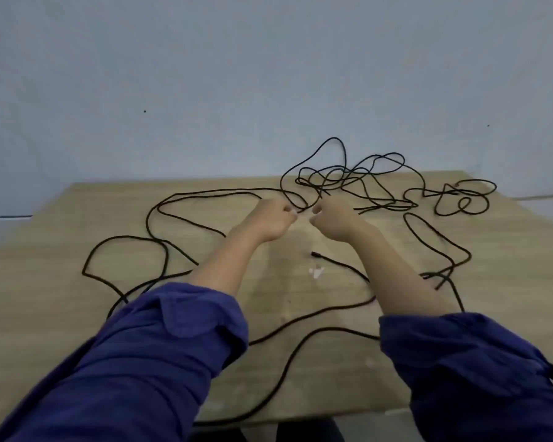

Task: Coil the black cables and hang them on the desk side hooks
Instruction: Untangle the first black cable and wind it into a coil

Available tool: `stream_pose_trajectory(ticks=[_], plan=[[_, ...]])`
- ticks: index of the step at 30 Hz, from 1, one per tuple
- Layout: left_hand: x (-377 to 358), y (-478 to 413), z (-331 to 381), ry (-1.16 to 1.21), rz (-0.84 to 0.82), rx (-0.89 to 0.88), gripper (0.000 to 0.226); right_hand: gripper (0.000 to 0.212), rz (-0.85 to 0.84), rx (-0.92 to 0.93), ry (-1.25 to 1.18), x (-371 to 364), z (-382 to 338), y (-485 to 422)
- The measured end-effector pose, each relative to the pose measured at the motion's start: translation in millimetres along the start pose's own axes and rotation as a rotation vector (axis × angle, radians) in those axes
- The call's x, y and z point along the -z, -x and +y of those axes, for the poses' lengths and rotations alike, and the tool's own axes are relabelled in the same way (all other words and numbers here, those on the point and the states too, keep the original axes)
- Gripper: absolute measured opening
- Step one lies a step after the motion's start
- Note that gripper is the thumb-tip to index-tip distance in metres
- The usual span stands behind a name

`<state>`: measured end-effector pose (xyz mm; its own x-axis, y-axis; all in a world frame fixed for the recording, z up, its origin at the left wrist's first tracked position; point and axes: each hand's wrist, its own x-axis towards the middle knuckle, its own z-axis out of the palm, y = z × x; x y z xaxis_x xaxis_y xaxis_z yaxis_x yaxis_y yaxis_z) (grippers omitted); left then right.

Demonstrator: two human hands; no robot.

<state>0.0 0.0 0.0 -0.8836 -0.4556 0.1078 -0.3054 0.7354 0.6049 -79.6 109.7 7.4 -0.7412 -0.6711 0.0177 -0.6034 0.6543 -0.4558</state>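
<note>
Long black cables [186,194] sprawl in loose loops over the wooden desk [45,282]. A denser tangle [342,177] lies at the far edge, some loops rising above the top. My left hand [270,220] pinches a strand beside the tangle, fingers curled. My right hand [334,221] is a few centimetres to its right, fingers curled; whether it holds the same strand is hard to tell. A free cable end [315,254] lies on the desk under my right forearm. No hooks are visible.
A pale blue wall [205,90] stands right behind the desk. One cable runs off the near edge [224,419]. A small white scrap [316,272] lies mid-desk. My blue sleeves cover the near part of the top.
</note>
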Motion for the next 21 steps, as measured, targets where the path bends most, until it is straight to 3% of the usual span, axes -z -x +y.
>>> stream_pose_trajectory(ticks=[1,5,8,10,13,16,19,21], plan=[[-4.7,6.6,2.6,0.002,-0.014,-0.017,0.014,0.031,0.002,-0.020,0.012,1.6,6.2,8.7],[-29.9,32.5,22.4,0.002,-0.150,-0.065,0.026,0.034,0.103,-0.125,0.032,5.4,27.0,53.3],[-56.5,49.6,40.6,-0.005,-0.264,-0.082,0.033,0.034,0.244,-0.222,0.212,7.0,45.5,82.4],[-76.3,59.8,46.7,-0.059,-0.328,-0.074,0.033,0.033,0.205,-0.336,0.358,8.9,57.1,98.3],[-101.2,70.7,48.4,-0.110,-0.352,-0.076,0.028,0.031,0.083,-0.460,0.346,8.2,76.7,110.2],[-107.1,72.3,48.5,-0.176,-0.296,-0.125,0.007,0.012,0.129,-0.340,0.264,6.6,89.0,109.4],[-99.1,61.3,39.2,-0.096,-0.090,-0.076,0.014,0.027,0.241,-0.277,-0.083,1.2,96.9,96.6],[-83.7,48.4,28.5,0.110,0.149,0.079,0.022,0.035,0.453,-0.254,-0.333,-3.0,97.8,88.2]])
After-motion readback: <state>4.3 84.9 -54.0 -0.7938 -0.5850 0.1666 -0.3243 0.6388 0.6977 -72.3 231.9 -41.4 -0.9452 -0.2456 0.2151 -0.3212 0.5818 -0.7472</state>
